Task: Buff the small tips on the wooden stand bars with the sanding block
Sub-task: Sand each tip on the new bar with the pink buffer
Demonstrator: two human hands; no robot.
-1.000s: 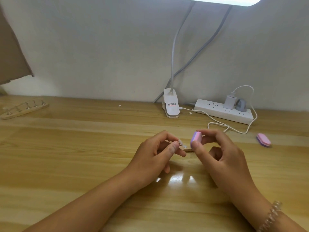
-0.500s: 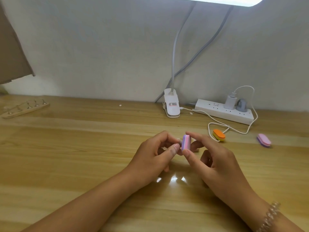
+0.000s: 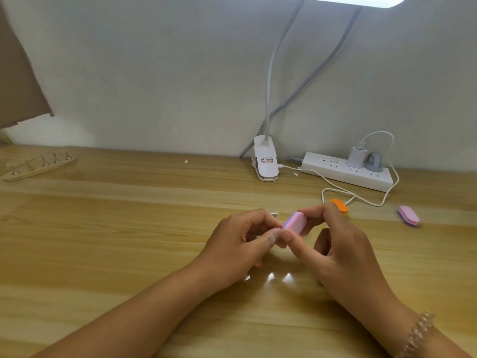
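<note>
Right hand pinches the pink block, its long axis slanting down-left to meet the left hand, whose curled fingers pinch a mostly hidden bar.

The person is wearing a bracelet on the right wrist. It is made of clear, glassy loops or beads that are catching the light in pale glints; which of the two it is cannot be told. Both forearms are showing bare all the way to the lower edge. The thumbs of the left hand and right hand are showing short, plain nails.
</note>
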